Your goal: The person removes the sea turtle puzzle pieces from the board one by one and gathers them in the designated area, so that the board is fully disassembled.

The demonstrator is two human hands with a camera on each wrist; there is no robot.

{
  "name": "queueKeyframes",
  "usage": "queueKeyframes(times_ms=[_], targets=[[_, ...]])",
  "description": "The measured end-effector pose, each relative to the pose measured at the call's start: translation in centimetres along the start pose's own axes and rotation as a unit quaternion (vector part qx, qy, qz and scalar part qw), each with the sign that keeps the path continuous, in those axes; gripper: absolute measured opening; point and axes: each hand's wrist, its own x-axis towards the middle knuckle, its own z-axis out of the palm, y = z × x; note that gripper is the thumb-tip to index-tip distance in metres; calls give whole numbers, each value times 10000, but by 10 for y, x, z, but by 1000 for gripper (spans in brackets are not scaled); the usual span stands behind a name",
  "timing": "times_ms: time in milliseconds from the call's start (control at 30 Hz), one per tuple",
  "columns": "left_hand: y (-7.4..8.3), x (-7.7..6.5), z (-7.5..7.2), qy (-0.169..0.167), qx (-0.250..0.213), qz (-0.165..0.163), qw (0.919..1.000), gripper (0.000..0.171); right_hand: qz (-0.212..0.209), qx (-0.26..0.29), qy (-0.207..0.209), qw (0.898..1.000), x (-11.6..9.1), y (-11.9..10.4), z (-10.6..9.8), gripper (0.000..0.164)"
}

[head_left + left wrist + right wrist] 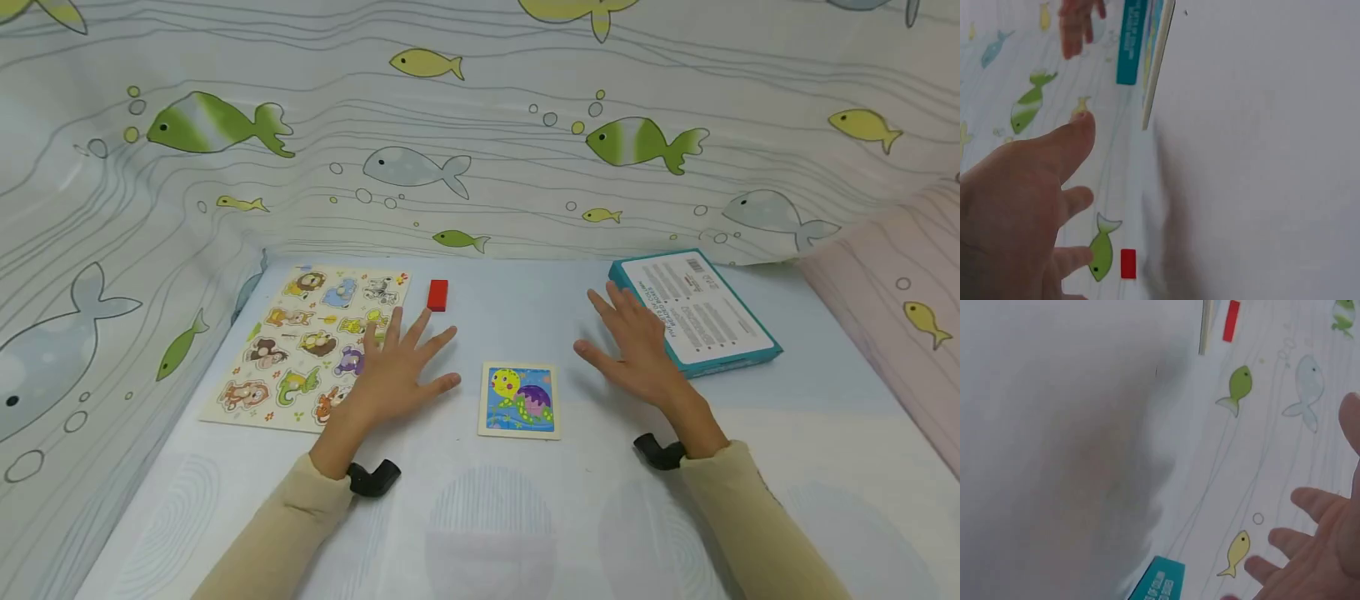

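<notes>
A small square turtle puzzle [520,402] in a pale frame lies on the table between the two hands, touched by neither. My left hand [399,372] is held with fingers spread over the right edge of a board of animal pieces [288,367]; it holds nothing. Just beyond its fingertips is a red block [438,295]. My right hand [632,348], fingers also spread and nothing in them, is beside the left edge of a teal and white box [697,308]. The left wrist view shows the left hand [1016,194] raised off the table, thumb apart.
A pale tablecloth [517,533] covers the table. Fish-patterned cloth [517,108] hangs behind and at both sides. Black curved pieces [375,478] sit at both wrists by the sleeve cuffs.
</notes>
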Motion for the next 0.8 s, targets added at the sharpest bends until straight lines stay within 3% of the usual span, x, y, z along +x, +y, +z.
queueKeyframes(times_ms=[167,267,433,567,800], targets=[[11,-3,3,-369,-184,413,9983,76,-261,665,-237,9972,4,-8,7,77],[18,-4,6,-630,-318,526,9961,83,-345,765,-534,9950,7,-13,13,72],[27,-3,15,-1005,-434,604,9921,99,-499,471,-1197,9904,8,-19,23,73],[31,-2,20,-1086,-427,670,9909,105,-505,310,-1662,9843,7,-25,27,81],[27,0,23,-1048,-439,790,9904,102,-600,-7,-1829,9813,7,-31,29,82]])
